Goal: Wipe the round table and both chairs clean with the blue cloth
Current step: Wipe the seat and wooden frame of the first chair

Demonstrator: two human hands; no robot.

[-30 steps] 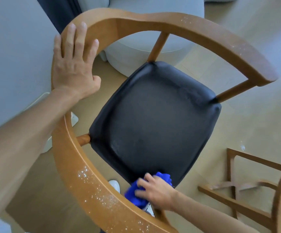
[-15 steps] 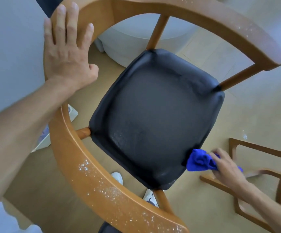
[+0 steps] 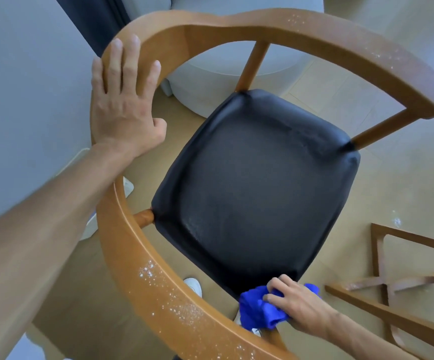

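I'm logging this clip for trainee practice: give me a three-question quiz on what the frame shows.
1. True or false: the left hand lies flat on the chair's wooden armrest.
2. What does the right hand grip? A) blue cloth B) sponge C) nothing
3. Fill in: white specks show on the wooden rail; the black ____ shows only faint smears.

Key: 1 true; 2 A; 3 seat
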